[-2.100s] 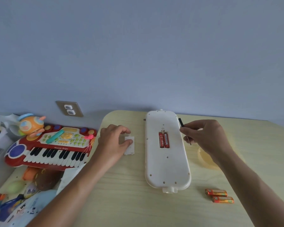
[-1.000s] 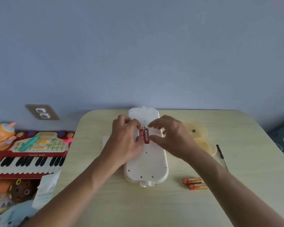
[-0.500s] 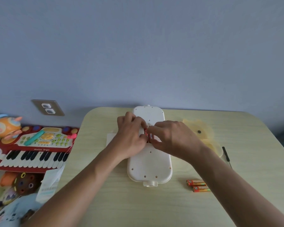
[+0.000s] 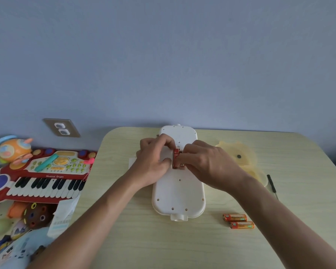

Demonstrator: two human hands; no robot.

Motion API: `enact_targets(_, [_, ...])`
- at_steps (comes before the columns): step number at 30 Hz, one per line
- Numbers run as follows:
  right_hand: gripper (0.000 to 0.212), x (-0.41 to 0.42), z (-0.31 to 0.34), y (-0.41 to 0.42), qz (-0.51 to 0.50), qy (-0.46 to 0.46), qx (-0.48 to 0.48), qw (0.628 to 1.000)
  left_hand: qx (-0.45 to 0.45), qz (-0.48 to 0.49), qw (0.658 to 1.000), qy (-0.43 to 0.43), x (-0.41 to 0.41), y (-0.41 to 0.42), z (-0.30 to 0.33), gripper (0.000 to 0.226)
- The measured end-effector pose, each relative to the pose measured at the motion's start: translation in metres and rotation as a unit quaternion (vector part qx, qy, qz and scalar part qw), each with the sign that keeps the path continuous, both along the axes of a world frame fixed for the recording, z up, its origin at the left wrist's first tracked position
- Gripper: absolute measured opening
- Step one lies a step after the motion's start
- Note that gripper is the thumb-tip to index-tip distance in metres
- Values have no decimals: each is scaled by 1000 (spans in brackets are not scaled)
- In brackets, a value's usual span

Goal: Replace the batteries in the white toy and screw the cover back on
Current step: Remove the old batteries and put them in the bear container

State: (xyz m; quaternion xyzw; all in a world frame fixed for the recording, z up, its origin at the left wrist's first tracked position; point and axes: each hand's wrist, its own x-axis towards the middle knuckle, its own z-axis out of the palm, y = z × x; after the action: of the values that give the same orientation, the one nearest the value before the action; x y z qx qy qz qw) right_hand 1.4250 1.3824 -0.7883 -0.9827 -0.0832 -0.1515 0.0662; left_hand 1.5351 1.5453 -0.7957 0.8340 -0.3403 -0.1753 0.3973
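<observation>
The white toy point(image 4: 178, 193) lies face down in the middle of the table, its battery bay open. Both hands meet over the bay. My left hand point(image 4: 153, 162) and my right hand point(image 4: 206, 164) pinch red batteries point(image 4: 175, 158) there; one battery shows between the fingertips, tilted up out of the bay. The white battery cover point(image 4: 132, 162) lies on the table left of the toy, mostly hidden behind my left hand. Two orange batteries point(image 4: 238, 221) lie side by side at the toy's lower right. A black screwdriver point(image 4: 272, 186) rests at the right.
A translucent yellow dish point(image 4: 241, 158) sits right of the toy, behind my right hand. Off the table's left edge point(image 4: 97, 171) are a red toy keyboard point(image 4: 39, 175), an orange round toy point(image 4: 14, 150) and other toys. A wall socket point(image 4: 61, 128) is at the back left.
My left hand left the cover on the table and my right hand put the screwdriver down at the right. Both hands moved onto the battery bay, and a red battery has lifted out.
</observation>
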Motion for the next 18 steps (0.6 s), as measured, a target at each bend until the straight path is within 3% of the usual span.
enact_targets(6, [26, 4, 2, -11, 1, 75, 184, 980, -45, 27, 998, -21, -4, 0, -2, 15])
enact_targets(10, [24, 3, 3, -17, -34, 116, 284, 951, -52, 43, 996, -52, -3, -6, -6, 18])
enact_targets(18, [6, 10, -10, -13, -143, 35, 485, 862, -89, 71, 992, -53, -5, -9, -8, 21])
